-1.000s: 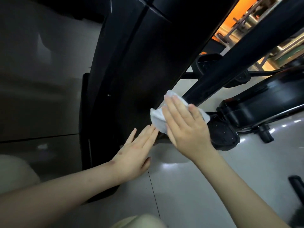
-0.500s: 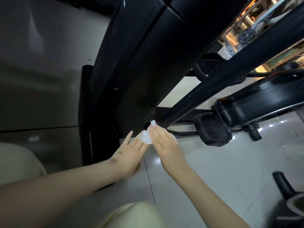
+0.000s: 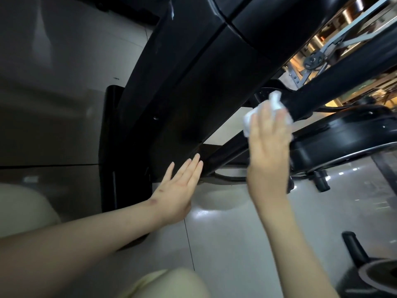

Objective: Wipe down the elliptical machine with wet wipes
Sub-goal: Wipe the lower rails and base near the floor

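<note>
On the glossy black bar (image 3: 335, 87), right hand (image 3: 268, 151) presses crumpled wipe (image 3: 277, 103), left hand (image 3: 180, 190) flat.

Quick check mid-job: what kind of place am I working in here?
Most likely a gym. The black elliptical machine fills the view, a weight plate hangs on a metal rack behind it, and the floor is glossy tile.

Scene dim overall. Machine housing (image 3: 193, 104) reads near-black, surface detail lost in shadow. Strongest light is warm yellow, far right. Glossy floor (image 3: 236, 244) carries a white glare patch beside the left hand (image 3: 178, 190), with smaller highlights to the right. Right hand (image 3: 268, 147) and wipe (image 3: 277, 106) motion-blurred. Lines bow at the edges.
</note>
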